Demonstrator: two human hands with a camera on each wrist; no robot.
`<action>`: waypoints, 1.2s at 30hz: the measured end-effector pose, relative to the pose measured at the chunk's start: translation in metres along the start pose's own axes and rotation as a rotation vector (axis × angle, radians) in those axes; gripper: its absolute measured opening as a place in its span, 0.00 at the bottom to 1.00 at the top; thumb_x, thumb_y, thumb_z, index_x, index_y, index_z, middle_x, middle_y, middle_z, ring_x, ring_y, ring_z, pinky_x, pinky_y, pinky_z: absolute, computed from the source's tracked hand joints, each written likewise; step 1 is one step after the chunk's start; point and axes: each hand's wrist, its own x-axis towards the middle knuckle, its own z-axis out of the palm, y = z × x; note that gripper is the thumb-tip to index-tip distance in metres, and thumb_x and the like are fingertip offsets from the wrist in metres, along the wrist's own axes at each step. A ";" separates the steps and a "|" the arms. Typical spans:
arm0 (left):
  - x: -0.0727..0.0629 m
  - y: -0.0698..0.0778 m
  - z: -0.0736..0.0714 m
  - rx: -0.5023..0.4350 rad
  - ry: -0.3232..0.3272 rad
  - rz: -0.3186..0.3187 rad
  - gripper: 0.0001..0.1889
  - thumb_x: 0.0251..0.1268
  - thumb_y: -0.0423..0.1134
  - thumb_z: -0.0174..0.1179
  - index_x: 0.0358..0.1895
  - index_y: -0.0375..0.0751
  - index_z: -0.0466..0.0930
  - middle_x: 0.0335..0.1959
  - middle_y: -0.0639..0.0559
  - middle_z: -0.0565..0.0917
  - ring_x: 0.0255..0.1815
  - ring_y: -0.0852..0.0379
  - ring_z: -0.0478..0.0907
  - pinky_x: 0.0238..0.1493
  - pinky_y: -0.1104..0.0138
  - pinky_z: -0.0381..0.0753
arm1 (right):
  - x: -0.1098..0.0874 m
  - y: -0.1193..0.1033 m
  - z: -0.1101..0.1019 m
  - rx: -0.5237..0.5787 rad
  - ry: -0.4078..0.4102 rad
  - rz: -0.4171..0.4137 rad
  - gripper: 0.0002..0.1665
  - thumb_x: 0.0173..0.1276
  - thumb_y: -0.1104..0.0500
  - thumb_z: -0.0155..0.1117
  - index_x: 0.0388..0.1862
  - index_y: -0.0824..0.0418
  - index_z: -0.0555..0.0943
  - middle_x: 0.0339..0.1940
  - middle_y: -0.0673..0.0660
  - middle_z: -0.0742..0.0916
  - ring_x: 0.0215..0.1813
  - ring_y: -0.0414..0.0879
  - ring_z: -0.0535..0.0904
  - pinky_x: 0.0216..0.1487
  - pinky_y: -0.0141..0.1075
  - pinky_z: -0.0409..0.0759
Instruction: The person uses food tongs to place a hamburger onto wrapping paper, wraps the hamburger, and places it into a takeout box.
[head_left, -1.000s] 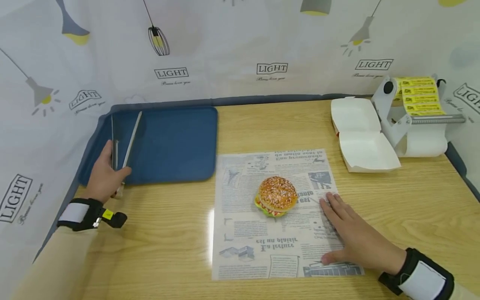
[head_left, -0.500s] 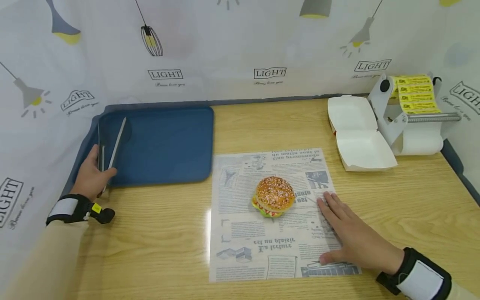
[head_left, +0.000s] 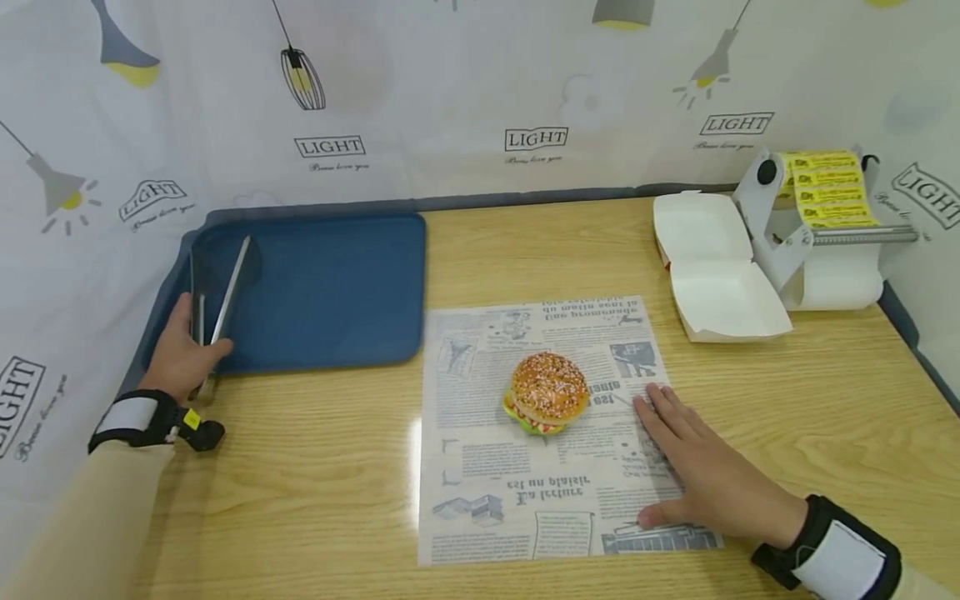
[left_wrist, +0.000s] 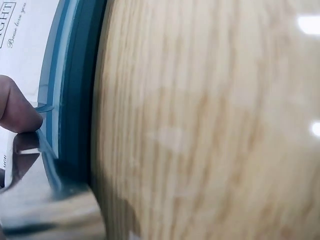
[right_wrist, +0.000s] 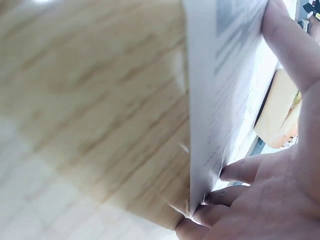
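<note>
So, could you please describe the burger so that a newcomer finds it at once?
On the wooden table, find the printed paper that the right hand touches. The burger sits near the paper's middle. Unlike the blue tray or white box, it is round and brown, with a pale-speckled top.

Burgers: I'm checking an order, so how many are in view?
1. The burger sits on the printed paper, to the left of the right hand in the head view. No others show.
</note>
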 end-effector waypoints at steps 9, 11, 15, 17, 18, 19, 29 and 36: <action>-0.003 0.006 0.001 0.054 0.078 0.014 0.50 0.76 0.47 0.52 0.79 0.31 0.22 0.80 0.30 0.23 0.80 0.30 0.24 0.75 0.34 0.36 | 0.000 0.000 -0.001 -0.001 0.004 -0.006 0.83 0.40 0.22 0.73 0.83 0.65 0.49 0.84 0.68 0.48 0.83 0.67 0.42 0.74 0.67 0.52; -0.004 0.014 0.002 0.027 0.157 0.009 0.47 0.77 0.49 0.49 0.81 0.35 0.24 0.81 0.34 0.24 0.81 0.35 0.24 0.77 0.36 0.37 | 0.001 0.000 0.000 -0.001 0.004 -0.007 0.83 0.40 0.22 0.73 0.83 0.65 0.49 0.84 0.68 0.48 0.83 0.67 0.42 0.74 0.67 0.52; -0.007 0.044 0.005 -0.044 0.299 0.095 0.42 0.77 0.45 0.47 0.84 0.42 0.34 0.84 0.42 0.30 0.83 0.45 0.29 0.80 0.43 0.38 | 0.001 0.000 -0.001 -0.001 0.003 -0.004 0.83 0.39 0.22 0.73 0.83 0.65 0.49 0.84 0.68 0.48 0.82 0.67 0.42 0.74 0.67 0.52; -0.009 0.062 0.008 -0.065 0.316 0.203 0.40 0.76 0.42 0.49 0.84 0.44 0.38 0.84 0.44 0.34 0.84 0.47 0.31 0.80 0.44 0.38 | 0.001 0.000 0.000 0.002 0.002 -0.005 0.83 0.40 0.22 0.72 0.84 0.65 0.49 0.84 0.68 0.48 0.82 0.67 0.42 0.74 0.67 0.52; -0.009 0.071 0.011 -0.067 0.308 0.266 0.40 0.75 0.40 0.51 0.84 0.44 0.40 0.85 0.44 0.36 0.84 0.47 0.33 0.80 0.44 0.38 | 0.001 0.000 0.000 0.003 0.002 -0.006 0.83 0.40 0.22 0.72 0.84 0.65 0.49 0.84 0.68 0.48 0.82 0.67 0.42 0.74 0.67 0.51; -0.009 0.081 0.015 -0.067 0.289 0.334 0.40 0.75 0.39 0.52 0.84 0.44 0.42 0.85 0.45 0.37 0.84 0.47 0.34 0.80 0.43 0.38 | 0.000 0.000 0.000 0.003 0.001 -0.006 0.83 0.40 0.22 0.72 0.84 0.65 0.49 0.84 0.68 0.48 0.83 0.67 0.42 0.75 0.67 0.51; -0.006 0.174 0.081 -0.022 -0.028 0.775 0.36 0.73 0.32 0.60 0.81 0.40 0.56 0.83 0.43 0.51 0.82 0.41 0.48 0.77 0.41 0.52 | 0.001 0.001 0.000 0.011 -0.001 0.004 0.83 0.39 0.22 0.73 0.84 0.63 0.50 0.84 0.67 0.48 0.82 0.67 0.42 0.74 0.68 0.52; -0.032 0.206 0.130 0.176 -0.393 0.828 0.33 0.76 0.34 0.58 0.79 0.38 0.58 0.80 0.41 0.58 0.81 0.43 0.54 0.78 0.50 0.56 | 0.000 0.002 -0.001 0.018 0.004 -0.009 0.83 0.40 0.22 0.72 0.84 0.64 0.49 0.84 0.67 0.47 0.83 0.66 0.41 0.75 0.67 0.51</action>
